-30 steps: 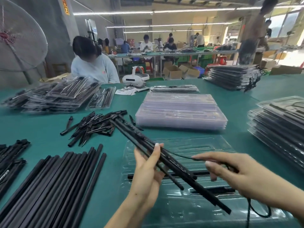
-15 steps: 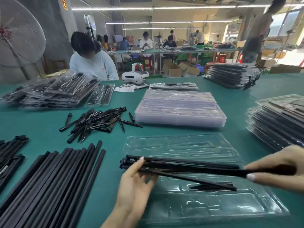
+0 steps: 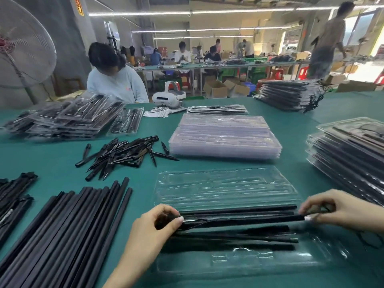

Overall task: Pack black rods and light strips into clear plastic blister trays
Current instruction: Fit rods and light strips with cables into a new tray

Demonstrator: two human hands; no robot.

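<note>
Pressing a black strip into the open blister tray, we are pinching it with both hands: left hand curled shut on one end, right hand nipping the other. We are counting about four black lengths lying in the tray, one tray open. A thin trailing wire is risking a snag; uneven pressure may be popping the strip out of its channel.

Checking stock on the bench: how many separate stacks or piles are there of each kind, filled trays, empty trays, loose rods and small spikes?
Filled tray stacks: 4 (far left, centre back, far right back, right)
Empty tray stacks: 1
Loose rod piles: 2 (near left, left edge)
Spike piles: 1
Total: 8
</note>
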